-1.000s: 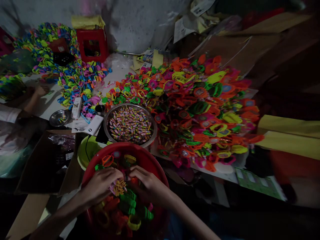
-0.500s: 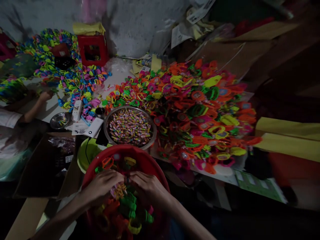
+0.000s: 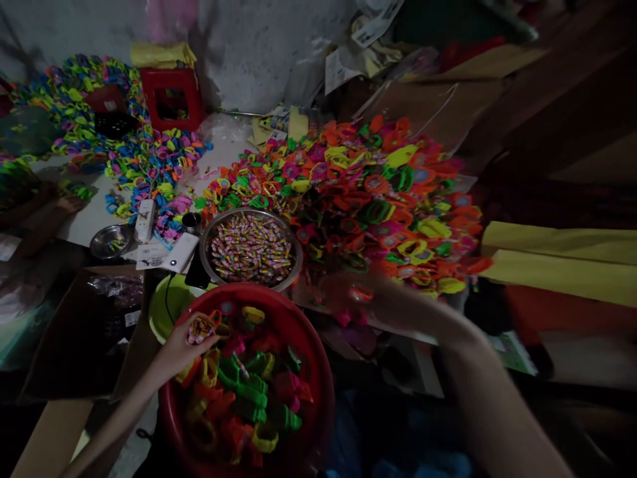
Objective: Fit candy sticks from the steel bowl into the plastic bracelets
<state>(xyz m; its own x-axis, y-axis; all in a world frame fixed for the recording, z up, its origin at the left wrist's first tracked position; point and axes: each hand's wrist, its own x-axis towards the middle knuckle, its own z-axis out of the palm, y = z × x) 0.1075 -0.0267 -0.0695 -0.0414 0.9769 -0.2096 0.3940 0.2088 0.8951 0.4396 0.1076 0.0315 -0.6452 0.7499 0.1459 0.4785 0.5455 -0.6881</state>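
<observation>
Crowded counter (image 3: 219, 154): your left grip (image 3: 185, 342) curls round pink-patterned sticks (image 3: 200, 330) over the red tub's rim (image 3: 323, 372); right grip (image 3: 365, 292) too blurred to tell.

Pale table (image 3: 222, 154), heaped watch-like toys (image 3: 371, 189), metal bowl (image 3: 297, 255), power strip (image 3: 144, 222)

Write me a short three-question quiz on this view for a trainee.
1. Pick one. The person's left hand holds: A. a phone; B. a bunch of small rolls; C. a cable.
2. True or false: the metal bowl stands beyond the red tub, as the person sees it.
3. Which of the person's hands is nearer the mostly orange heap?

Key: 1. B. 2. True. 3. The right hand; it is blurred, so what it holds cannot be told.
</observation>
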